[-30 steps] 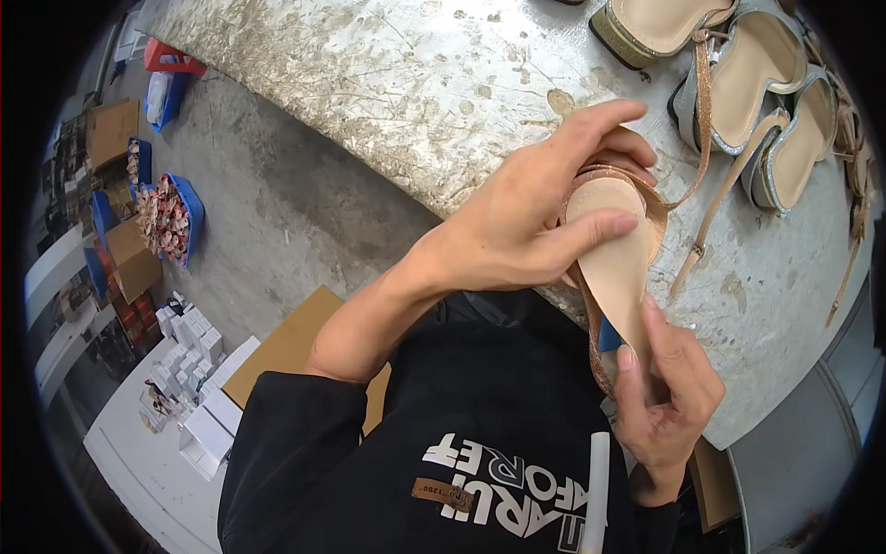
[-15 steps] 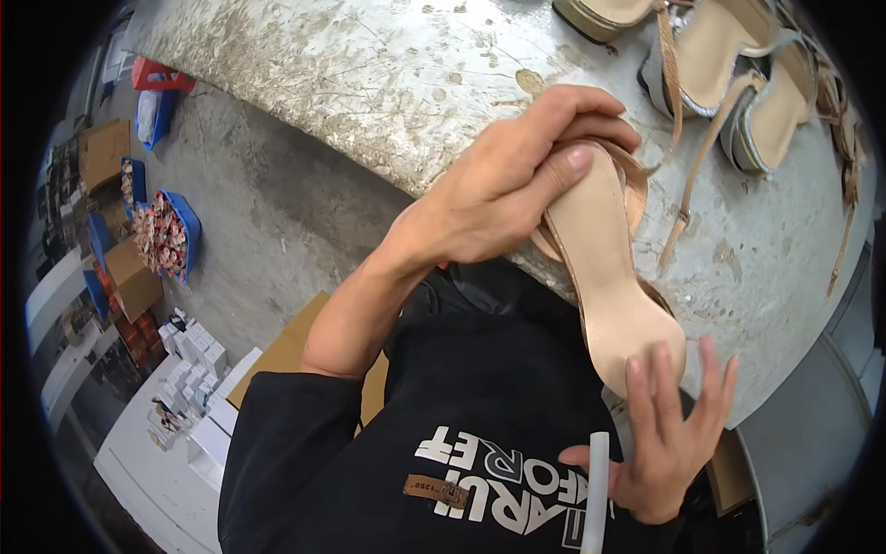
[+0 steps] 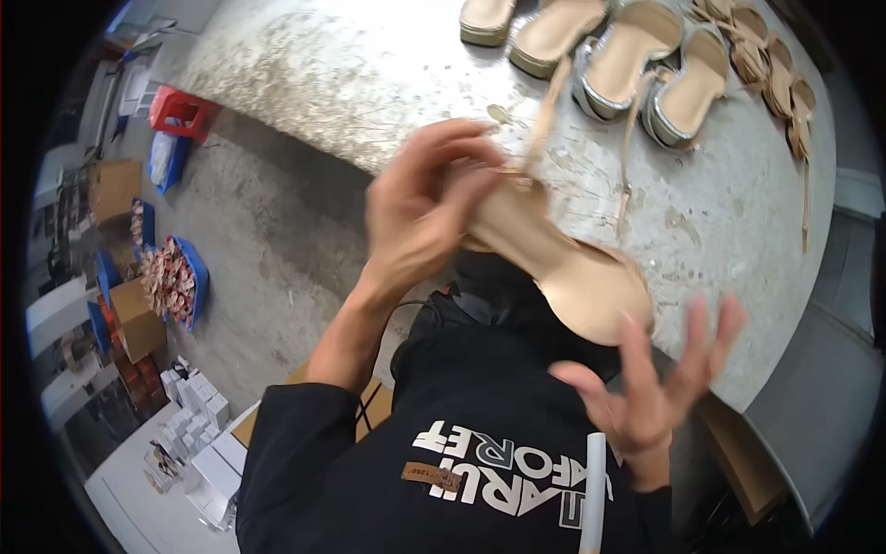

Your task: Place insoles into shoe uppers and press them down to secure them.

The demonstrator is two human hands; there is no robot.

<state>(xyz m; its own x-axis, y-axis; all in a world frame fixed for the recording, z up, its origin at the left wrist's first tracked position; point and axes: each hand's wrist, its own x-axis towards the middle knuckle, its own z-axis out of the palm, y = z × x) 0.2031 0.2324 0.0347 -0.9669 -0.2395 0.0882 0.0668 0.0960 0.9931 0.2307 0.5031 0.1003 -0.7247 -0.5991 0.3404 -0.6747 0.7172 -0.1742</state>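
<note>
My left hand (image 3: pixel 420 208) is closed round one end of a beige sandal (image 3: pixel 595 291), thumb on top, above the near edge of the table. The sandal's smooth insole faces up, and its broad rounded end points toward my right hand. A strap shows beside my left fingers, blurred. My right hand (image 3: pixel 655 388) has its fingers spread, smeared by motion. Its index fingertip overlaps the sandal's rounded edge; whether it touches I cannot tell.
Several sandals (image 3: pixel 632 51) with pale insoles stand along the far side of the worn table (image 3: pixel 443 83); more strappy tan ones (image 3: pixel 780 74) lie at right. On the floor at left are a blue bin (image 3: pixel 192 277) of small parts, a red stool (image 3: pixel 180 113) and cardboard boxes (image 3: pixel 138 319).
The sandal has swung leftward in my left hand and lies more crosswise. My right hand's fingers have lifted off the insole and spread. The view has shifted, showing more sandals.
</note>
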